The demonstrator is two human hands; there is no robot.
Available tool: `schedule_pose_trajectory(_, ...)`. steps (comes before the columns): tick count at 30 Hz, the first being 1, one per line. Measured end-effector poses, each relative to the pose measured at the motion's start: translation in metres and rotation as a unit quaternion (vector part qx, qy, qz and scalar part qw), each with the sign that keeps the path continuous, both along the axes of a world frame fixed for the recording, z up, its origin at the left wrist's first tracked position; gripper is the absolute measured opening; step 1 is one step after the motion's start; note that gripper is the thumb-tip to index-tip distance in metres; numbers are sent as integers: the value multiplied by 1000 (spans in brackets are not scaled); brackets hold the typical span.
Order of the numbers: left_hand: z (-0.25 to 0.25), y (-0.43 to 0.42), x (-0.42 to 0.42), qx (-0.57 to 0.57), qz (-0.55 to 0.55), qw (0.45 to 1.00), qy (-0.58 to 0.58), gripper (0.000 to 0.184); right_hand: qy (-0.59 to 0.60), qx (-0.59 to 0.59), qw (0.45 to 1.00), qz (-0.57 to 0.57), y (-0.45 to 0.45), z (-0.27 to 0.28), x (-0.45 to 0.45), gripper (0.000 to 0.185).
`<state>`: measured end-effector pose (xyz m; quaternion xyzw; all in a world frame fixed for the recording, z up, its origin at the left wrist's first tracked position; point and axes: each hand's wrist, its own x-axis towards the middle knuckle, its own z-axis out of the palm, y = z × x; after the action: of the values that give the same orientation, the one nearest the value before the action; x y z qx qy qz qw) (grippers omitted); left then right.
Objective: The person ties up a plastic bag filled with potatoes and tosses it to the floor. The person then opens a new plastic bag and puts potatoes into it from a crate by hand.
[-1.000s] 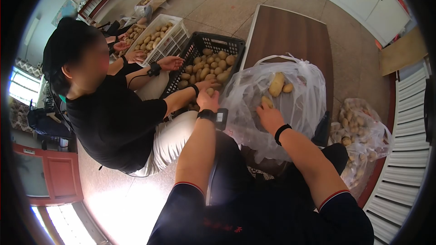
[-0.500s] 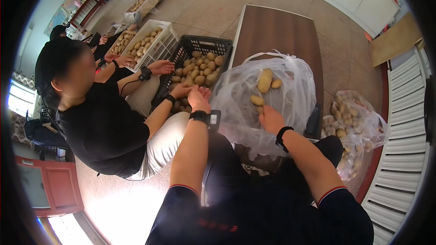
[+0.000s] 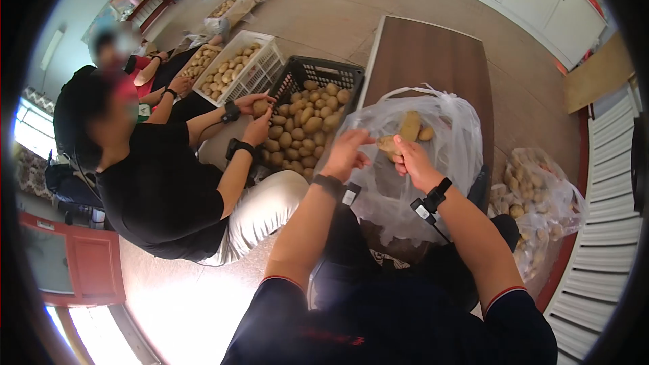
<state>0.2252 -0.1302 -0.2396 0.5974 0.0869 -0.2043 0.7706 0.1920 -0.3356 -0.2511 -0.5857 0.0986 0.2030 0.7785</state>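
My right hand [image 3: 417,165] is closed around a potato [image 3: 387,146], holding it above a translucent plastic bag [image 3: 460,149]. Just left of that potato is my left hand [image 3: 347,155], fingers apart with nothing visible in them; whether a fingertip touches the potato I cannot tell. Behind the held one, a long potato [image 3: 410,125] and a small round potato [image 3: 426,134] lie in the bag. The bag's mouth is spread, and it rests over the near end of a brown tabletop [image 3: 433,54].
A black crate [image 3: 324,71] of potatoes stands left of the bag. Beside it a co-worker [image 3: 162,182] holds a potato in both hands. A white crate [image 3: 267,61] of potatoes is farther back. Bagged potatoes [image 3: 531,182] sit on the floor at right.
My right hand has raised a potato from inside the bag. My left hand has moved right, from beside the black crate to near that potato. The co-worker now holds a potato.
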Motion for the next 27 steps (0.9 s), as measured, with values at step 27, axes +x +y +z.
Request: schedule_pose_trajectory(27, -80, 54, 47, -201, 278, 935, 93, 33, -325, -650, 673, 133, -10, -75, -16, 43)
